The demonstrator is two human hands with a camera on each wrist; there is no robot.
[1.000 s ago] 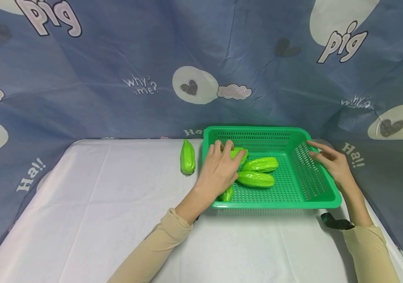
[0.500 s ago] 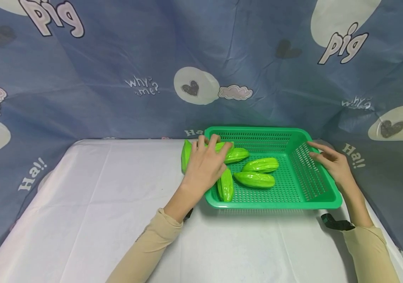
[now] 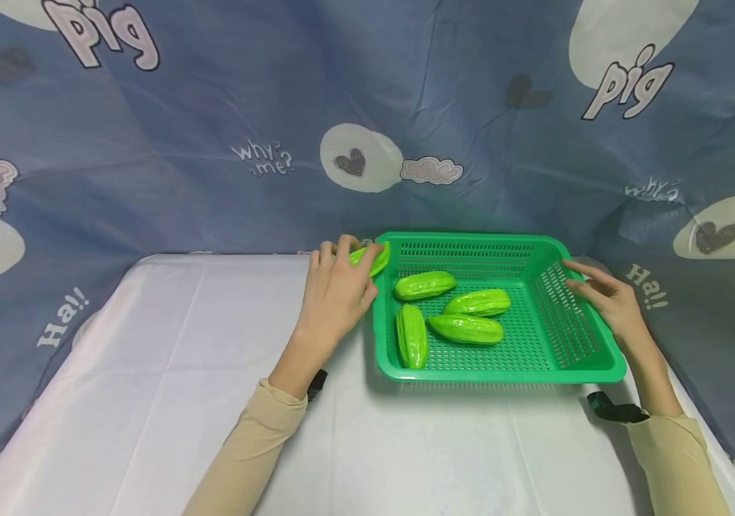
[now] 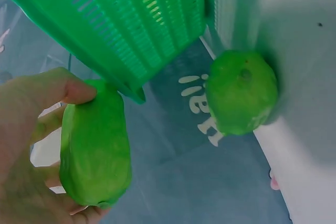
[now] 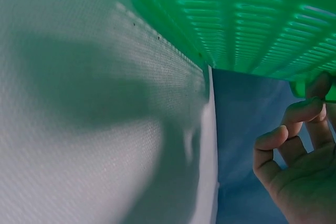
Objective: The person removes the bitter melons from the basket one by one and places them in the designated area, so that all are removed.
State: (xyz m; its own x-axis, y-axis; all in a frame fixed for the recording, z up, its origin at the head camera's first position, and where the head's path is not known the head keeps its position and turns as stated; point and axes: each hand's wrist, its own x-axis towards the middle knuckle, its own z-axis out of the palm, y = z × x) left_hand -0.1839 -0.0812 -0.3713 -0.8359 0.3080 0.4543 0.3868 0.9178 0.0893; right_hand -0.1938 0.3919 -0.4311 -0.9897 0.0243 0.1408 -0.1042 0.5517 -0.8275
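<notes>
My left hand (image 3: 331,290) holds a light green ridged gourd (image 3: 372,258) at the basket's left rim, thumb and fingers around it. In the left wrist view, the held gourd (image 4: 97,148) is beside the outside of the basket wall. A second gourd (image 4: 241,93) rests on the table outside the basket, hidden behind my left hand in the head view. Several similar gourds (image 3: 467,329) lie inside the green plastic basket (image 3: 503,375). My right hand (image 3: 612,304) grips the basket's right rim; in the right wrist view its bent fingers (image 5: 304,111) are at that rim.
The basket stands on a table with a white cloth (image 3: 212,344), towards the back right. A blue printed curtain (image 3: 264,193) hangs right behind the table's far edge and down both sides.
My left hand has lifted a gourd from inside the basket and carried it left to the rim. The right hand has stayed on the basket.
</notes>
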